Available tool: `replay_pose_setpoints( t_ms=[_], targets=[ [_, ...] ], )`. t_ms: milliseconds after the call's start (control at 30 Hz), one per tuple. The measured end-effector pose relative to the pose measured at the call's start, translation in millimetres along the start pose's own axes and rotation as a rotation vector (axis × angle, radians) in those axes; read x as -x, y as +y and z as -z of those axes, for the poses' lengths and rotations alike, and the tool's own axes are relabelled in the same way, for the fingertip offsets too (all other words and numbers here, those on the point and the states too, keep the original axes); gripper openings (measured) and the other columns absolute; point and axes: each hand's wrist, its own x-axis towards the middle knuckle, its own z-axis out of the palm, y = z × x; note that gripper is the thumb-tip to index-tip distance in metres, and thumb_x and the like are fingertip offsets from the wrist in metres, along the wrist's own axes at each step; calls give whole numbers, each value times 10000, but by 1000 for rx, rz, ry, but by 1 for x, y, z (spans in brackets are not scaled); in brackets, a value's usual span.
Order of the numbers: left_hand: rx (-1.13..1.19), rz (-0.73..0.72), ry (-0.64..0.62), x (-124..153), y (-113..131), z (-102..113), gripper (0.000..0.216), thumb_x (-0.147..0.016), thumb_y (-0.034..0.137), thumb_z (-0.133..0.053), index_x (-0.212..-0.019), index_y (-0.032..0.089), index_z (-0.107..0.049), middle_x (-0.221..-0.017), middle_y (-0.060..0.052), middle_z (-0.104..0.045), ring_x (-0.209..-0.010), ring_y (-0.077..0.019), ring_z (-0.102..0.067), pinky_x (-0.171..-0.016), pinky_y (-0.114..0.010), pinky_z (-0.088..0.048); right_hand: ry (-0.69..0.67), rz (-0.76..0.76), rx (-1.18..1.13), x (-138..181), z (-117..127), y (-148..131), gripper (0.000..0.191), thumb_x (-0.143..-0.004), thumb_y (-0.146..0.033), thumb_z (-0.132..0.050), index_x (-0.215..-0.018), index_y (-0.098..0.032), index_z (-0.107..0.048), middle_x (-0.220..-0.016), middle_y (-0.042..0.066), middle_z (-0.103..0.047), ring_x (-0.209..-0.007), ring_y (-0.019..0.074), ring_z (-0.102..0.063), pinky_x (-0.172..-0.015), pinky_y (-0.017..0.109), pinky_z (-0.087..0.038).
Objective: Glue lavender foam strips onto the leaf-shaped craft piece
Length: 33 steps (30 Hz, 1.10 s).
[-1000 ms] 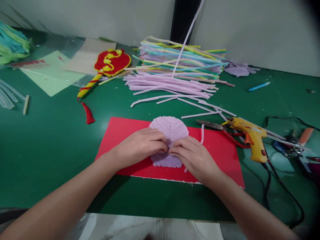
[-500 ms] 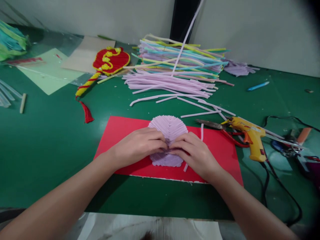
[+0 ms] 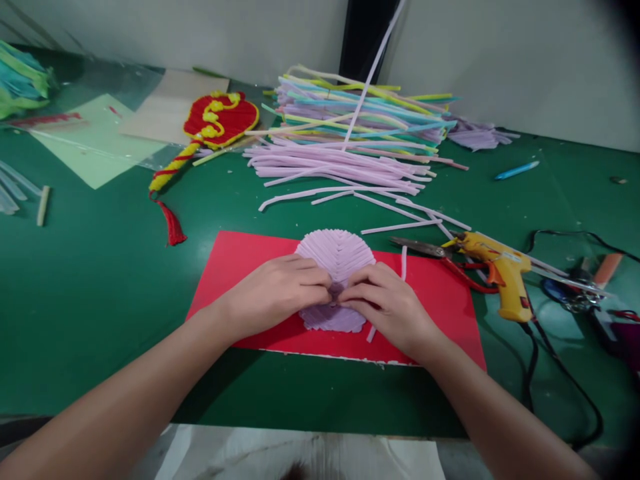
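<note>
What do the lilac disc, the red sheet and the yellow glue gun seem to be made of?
Lilac disc: probably chenille stems, matte; it shows soft-looking, ridged strips. Red sheet: likely card or board, smooth, with a pale, ragged near edge. Yellow glue gun: apparently hard plastic, faintly glossy, moulded-looking.

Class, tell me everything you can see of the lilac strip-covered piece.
The lilac strip-covered piece is flat, with a rounded top and straighter, uneven bottom. Soft-looking, fuzzy strips slant to a central seam, like a leaf's veins. It lies on the red board. The left hand and right hand touch it, partly hiding its middle.
</note>
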Motion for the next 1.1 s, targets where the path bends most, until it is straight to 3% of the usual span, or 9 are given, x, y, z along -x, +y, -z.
replay_pose_setpoints(
  t_ms=[133,367,567,733,1100],
  targets=[
    [108,23,23,1,-2,0,223,-936,167,-434,-941,179,-657,-994,-29,-688,-924,-141,-603,-812,-275,-475,4,23,-3,-1,2,0,167,-894,-206,-546,-837,-217,-703,-852,24,-672,-822,132,-603,-755,284,-490],
    [351,211,65,1,-1,0,202,-923,241,-488,-912,198,-686,-952,-28,-683,-882,-123,-625,-793,-240,-502,-7,-12,-2,1,3,-1,165,-898,-229,-545,-891,-237,-709,-892,24,-692,-856,140,-618,-770,293,-501],
    [231,107,63,-1,-1,-1,280,-957,208,-395,-920,171,-671,-943,-43,-685,-878,-127,-624,-788,-258,-506,-26,1,29,0,2,-1,194,-908,-241,-527,-893,-235,-720,-896,25,-693,-855,140,-612,-774,303,-496],
    [98,-15,70,0,-3,-1,217,-937,171,-440,-965,156,-654,-990,-42,-700,-928,-154,-624,-806,-284,-505,-15,38,42,1,2,-1,194,-908,-220,-525,-881,-208,-716,-892,36,-696,-845,150,-610,-759,309,-480],
    [56,-17,75,1,-4,-2,214,-931,172,-451,-954,174,-663,-974,-35,-709,-909,-152,-636,-796,-279,-500,15,37,13,0,1,1,171,-891,-220,-556,-841,-218,-720,-856,23,-687,-825,133,-610,-741,289,-478]
  ],
)
